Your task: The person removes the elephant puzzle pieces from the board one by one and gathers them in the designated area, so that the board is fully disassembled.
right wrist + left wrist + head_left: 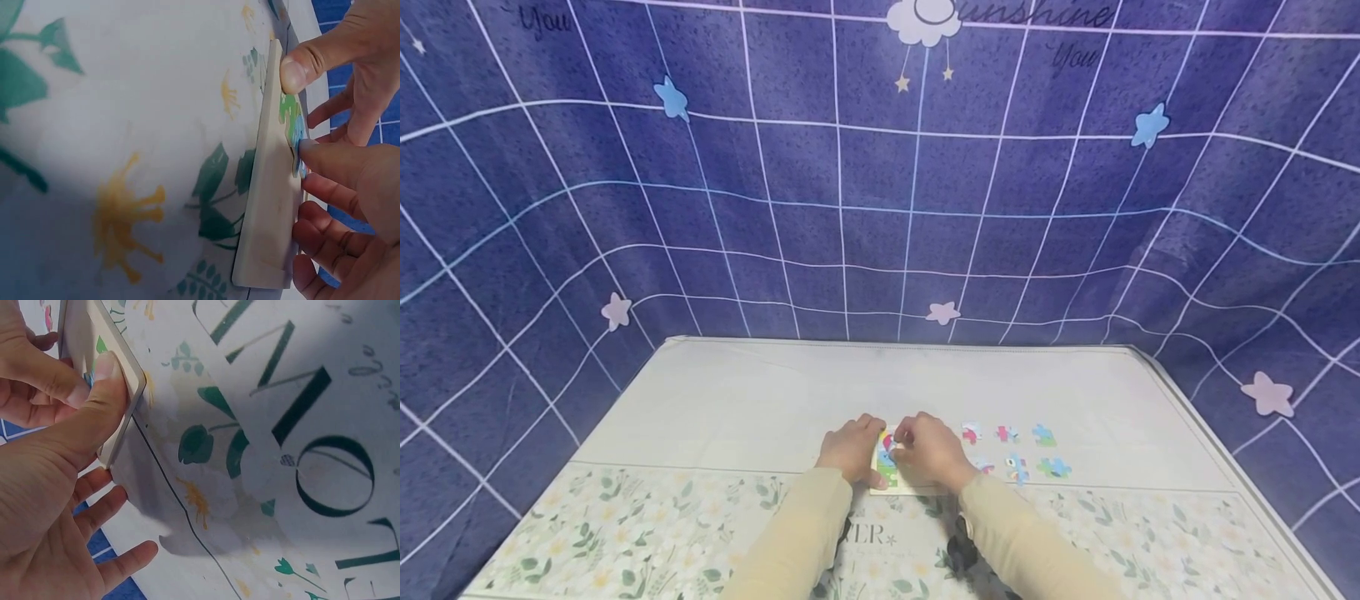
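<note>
A shallow wooden puzzle board (917, 489) lies in front of me, with colourful fitted pieces (887, 475) along its left side. My left hand (852, 450) grips the board's left end, its thumb (107, 378) on the frame at the near corner and a fingertip at the far edge. Over the board, my right hand (931, 450) pinches a blue jigsaw piece (295, 139) between thumb and fingers, right beside the green fitted piece (287, 107). The piece sits slightly raised at its edge. My right hand covers much of the board in the head view.
To the right of the board, several loose jigsaw pieces lie in two rows, among them a red-and-white piece (972, 432) and a blue-green piece (1054, 467). A flowered cloth (647, 533) covers the near table. A purple grid curtain (880, 233) hangs behind and at both sides.
</note>
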The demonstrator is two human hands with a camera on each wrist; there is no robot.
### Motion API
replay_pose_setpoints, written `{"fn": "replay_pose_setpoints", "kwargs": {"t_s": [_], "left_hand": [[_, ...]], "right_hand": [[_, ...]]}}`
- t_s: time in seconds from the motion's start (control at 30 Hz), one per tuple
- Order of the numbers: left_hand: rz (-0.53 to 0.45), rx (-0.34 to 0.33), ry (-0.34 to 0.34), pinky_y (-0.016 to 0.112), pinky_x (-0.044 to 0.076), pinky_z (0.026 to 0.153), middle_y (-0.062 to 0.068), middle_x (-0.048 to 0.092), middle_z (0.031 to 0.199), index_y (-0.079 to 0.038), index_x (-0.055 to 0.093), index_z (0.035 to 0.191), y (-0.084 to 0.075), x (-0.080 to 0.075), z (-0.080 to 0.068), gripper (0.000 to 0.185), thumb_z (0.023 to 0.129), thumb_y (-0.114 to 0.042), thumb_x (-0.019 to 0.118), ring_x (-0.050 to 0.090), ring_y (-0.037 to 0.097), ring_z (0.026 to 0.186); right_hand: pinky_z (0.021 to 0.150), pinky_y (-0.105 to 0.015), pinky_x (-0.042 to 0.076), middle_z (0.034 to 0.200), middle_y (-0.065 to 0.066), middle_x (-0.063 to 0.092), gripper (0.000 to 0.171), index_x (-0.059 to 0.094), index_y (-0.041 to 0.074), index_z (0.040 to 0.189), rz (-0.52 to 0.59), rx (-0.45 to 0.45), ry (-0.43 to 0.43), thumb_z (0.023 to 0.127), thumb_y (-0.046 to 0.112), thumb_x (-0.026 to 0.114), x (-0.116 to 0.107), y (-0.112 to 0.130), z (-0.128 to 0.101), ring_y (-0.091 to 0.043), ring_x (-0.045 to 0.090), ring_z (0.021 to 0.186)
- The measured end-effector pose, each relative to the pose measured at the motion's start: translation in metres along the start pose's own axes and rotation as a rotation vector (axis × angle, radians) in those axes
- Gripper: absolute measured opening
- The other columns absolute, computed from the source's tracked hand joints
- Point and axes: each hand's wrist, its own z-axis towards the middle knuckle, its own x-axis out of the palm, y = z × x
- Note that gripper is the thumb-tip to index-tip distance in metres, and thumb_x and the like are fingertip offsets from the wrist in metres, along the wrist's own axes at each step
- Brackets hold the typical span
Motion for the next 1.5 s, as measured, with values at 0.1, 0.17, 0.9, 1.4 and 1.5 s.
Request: {"fn": "replay_pose_setpoints", "kwargs": {"t_s": [0.1,0.17,0.9,1.4,1.5], "left_hand": [[-0.005,-0.003,0.001,0.055,0.054,0.093,0.008,0.06,0.129,-0.006,0.057,0.135,-0.001,0.0,0.0,0.084,0.064,-0.028,0.095,0.059,0.031,0.118],[-0.005,-0.01,0.008,0.056,0.053,0.095,0.008,0.06,0.129,-0.006,0.057,0.135,-0.001,0.0,0.0,0.083,0.065,-0.028,0.095,0.059,0.031,0.119],[0.016,-0.021,0.021,0.054,0.053,0.097,0.005,0.06,0.127,-0.008,0.057,0.134,0.001,0.002,0.002,0.082,0.065,-0.032,0.094,0.059,0.028,0.119],[0.034,-0.012,0.019,0.056,0.053,0.095,0.01,0.058,0.134,-0.005,0.054,0.138,0.003,0.002,0.003,0.088,0.065,-0.034,0.094,0.057,0.031,0.123],[0.039,-0.011,0.02,0.056,0.054,0.095,0.01,0.058,0.134,-0.005,0.054,0.138,0.002,0.001,0.002,0.088,0.066,-0.034,0.094,0.057,0.031,0.123]], "right_hand": [[0.074,-0.039,0.055,0.086,-0.004,0.061,0.018,0.072,0.007,0.094,0.005,0.009,0.006,0.08,0.011,0.084,0.0,0.0,0.002,-0.021,0.06,0.08],[0.079,-0.041,0.055,0.088,-0.004,0.063,0.018,0.072,0.008,0.094,0.012,0.024,0.009,0.08,0.01,0.084,0.001,0.0,0.003,-0.022,0.062,0.083],[0.067,-0.035,0.052,0.088,-0.004,0.061,0.038,0.07,0.008,0.118,-0.012,-0.004,0.004,0.082,0.013,0.084,0.004,-0.004,0.007,-0.018,0.058,0.077],[0.062,-0.031,0.049,0.081,0.002,0.057,0.031,0.064,0.009,0.101,-0.059,-0.023,-0.038,0.079,0.014,0.086,0.006,-0.006,0.011,-0.014,0.053,0.071],[0.061,-0.029,0.048,0.081,0.002,0.057,0.03,0.065,0.009,0.1,-0.069,-0.015,-0.042,0.08,0.016,0.086,0.006,-0.008,0.009,-0.013,0.052,0.07]]}}
